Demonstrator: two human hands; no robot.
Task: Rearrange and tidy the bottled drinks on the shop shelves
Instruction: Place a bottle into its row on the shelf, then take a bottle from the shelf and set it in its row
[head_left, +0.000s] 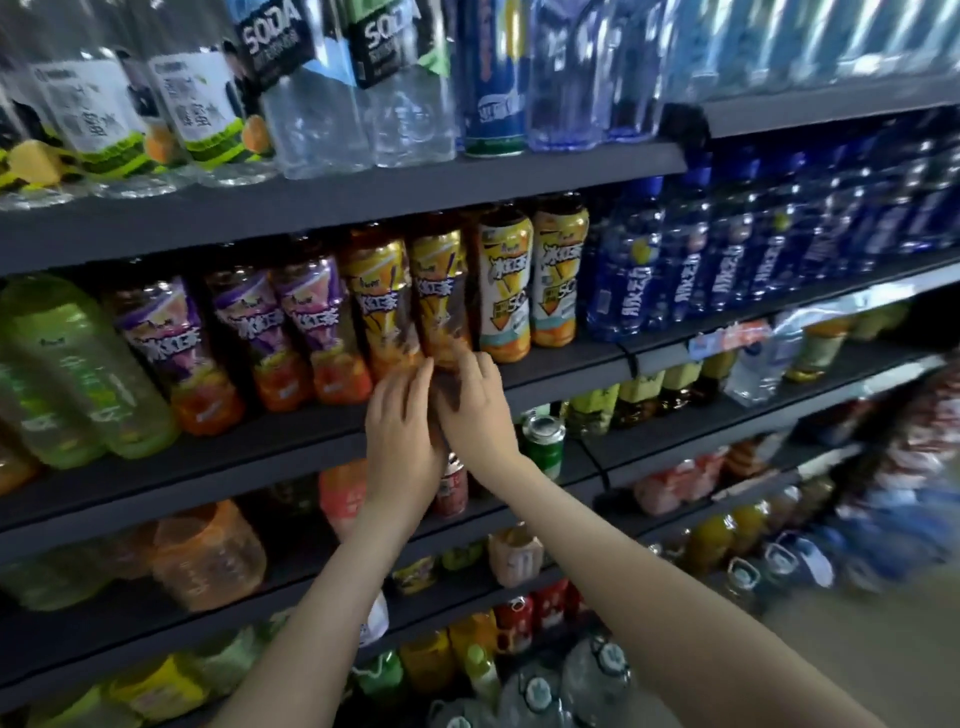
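Observation:
A row of iced-tea bottles stands on the middle shelf (291, 441). Both my hands are raised to the base of one yellow-labelled iced-tea bottle (439, 291) in that row. My left hand (402, 431) lies against its lower left side with fingers fairly straight. My right hand (475, 410) covers its lower right side, fingers curved around the base. The bottle's bottom is hidden behind my hands. A second yellow-labelled bottle (376, 306) stands just left of it, and purple-labelled ones (306, 332) further left.
White-and-yellow tea bottles (506, 286) and blue drink bottles (628, 275) stand to the right. Large green bottles (67, 369) are at the left. The shelf above holds soda-water bottles (317, 93). Lower shelves carry cans and mixed drinks; water jugs (592, 680) sit below.

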